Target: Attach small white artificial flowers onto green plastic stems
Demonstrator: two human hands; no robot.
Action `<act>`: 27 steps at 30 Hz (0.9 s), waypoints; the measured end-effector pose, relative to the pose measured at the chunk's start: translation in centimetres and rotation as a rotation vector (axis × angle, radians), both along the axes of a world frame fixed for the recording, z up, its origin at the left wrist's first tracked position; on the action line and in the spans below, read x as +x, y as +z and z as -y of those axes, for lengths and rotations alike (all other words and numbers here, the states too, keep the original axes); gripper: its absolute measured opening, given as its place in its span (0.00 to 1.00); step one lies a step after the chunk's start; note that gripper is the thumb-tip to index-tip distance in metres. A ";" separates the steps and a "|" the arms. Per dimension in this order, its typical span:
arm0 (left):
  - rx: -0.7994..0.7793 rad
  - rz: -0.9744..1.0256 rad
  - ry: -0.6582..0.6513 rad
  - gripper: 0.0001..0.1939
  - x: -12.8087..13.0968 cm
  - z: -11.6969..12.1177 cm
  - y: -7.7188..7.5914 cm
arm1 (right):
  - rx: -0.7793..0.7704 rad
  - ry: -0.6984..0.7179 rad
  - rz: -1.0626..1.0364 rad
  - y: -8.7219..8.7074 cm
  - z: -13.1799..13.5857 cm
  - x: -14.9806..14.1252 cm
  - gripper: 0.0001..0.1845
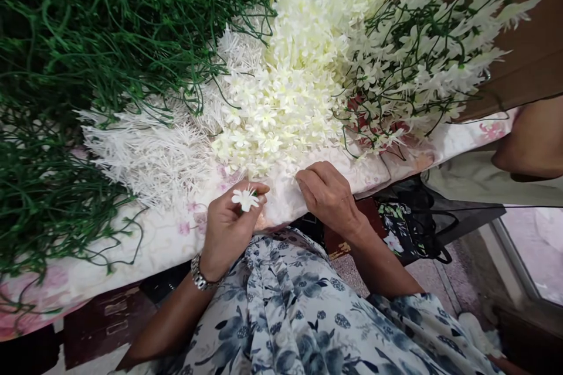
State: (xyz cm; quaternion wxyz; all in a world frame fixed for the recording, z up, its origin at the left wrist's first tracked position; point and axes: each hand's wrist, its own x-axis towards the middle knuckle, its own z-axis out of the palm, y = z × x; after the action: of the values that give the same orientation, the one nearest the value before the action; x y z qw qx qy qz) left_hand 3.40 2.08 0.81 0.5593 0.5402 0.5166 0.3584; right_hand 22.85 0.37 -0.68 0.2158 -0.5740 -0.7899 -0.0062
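While we look down through the head view, we get the left hand (226, 228) pinching one white flower (244, 200) between thumb and fingers, at the near edge of the floral tablecloth (165, 240). We see the right hand (332, 196) apart from it, fingers curled and close together; we can't tell whether anything sits in its grip. Just beyond the hands, we note a heap of cream blossoms (277, 111), with thin white strands (149, 152) heaped to its left. Green stems (118, 29) pile up along the far left. On the right, we mark a bunch of stemmed white flowers (422, 53) beside brown cardboard (523, 58). We log a metal watch (200, 274), left wrist.
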 end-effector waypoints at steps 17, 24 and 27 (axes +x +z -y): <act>0.182 -0.330 -0.170 0.17 1.8 -0.6 0.7 | -0.055 0.109 -0.297 0.4 0.3 0.3 0.08; 0.386 -0.481 -0.203 0.18 3.5 -1.1 1.3 | -0.074 0.070 -0.275 0.5 0.2 0.8 0.08; 0.448 -0.584 -0.218 0.16 4.3 -1.6 0.9 | -0.114 0.098 -0.260 0.5 0.1 0.9 0.09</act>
State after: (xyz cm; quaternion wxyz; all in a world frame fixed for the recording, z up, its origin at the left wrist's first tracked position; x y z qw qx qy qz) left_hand 7.69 3.69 1.74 0.2915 0.7801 0.5028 0.2318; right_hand 23.78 0.26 -0.18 0.2834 -0.5423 -0.7812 0.1237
